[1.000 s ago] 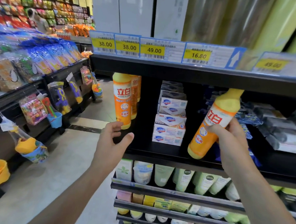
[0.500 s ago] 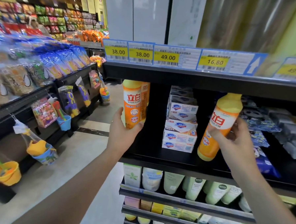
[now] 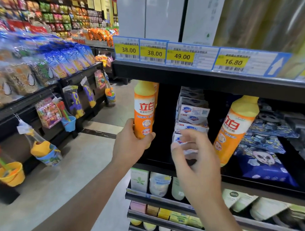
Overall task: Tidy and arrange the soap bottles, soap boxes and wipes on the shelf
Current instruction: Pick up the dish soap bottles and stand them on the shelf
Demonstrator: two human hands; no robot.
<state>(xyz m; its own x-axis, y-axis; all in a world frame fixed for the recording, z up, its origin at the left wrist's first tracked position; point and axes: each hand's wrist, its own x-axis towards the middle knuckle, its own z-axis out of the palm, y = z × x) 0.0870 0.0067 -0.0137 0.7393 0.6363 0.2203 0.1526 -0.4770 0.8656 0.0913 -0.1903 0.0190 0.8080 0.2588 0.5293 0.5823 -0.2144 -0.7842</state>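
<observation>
The step in hand is judged to be the straightening of the soap bottles on the shelf (image 3: 180,168), a black board whose front lip runs across the view at about 4 o'clock from centre. The left bottle (image 3: 143,111), at 9 o'clock from the soap boxes, is grasped round its lower body by the left hand (image 3: 131,146), with fingers and thumb curled about it; it stands upright at the shelf's left end, with a second bottle of the same kind partly hidden behind it. The right hand (image 3: 195,163) is blurred, its fingers loosely spread and nothing held, in front of the lowest boxes. The right bottle (image 3: 233,130), at 3 o'clock from the boxes, is gripped by nothing and is seen tilted, its yellow cap leaning toward 1 o'clock against the wipes. The next move is judged to call for the tilted bottle to be set upright, or carried beside the left pair. The bottles are smooth, glossy orange plastic, rounded and narrowing to yellow tops. The soap boxes (image 3: 192,117) are small white card cartons, stacked somewhat unevenly. The wipes (image 3: 262,163) are soft, crinkled blue film packs, lying flat and overlapped at 3 o'clock.
</observation>
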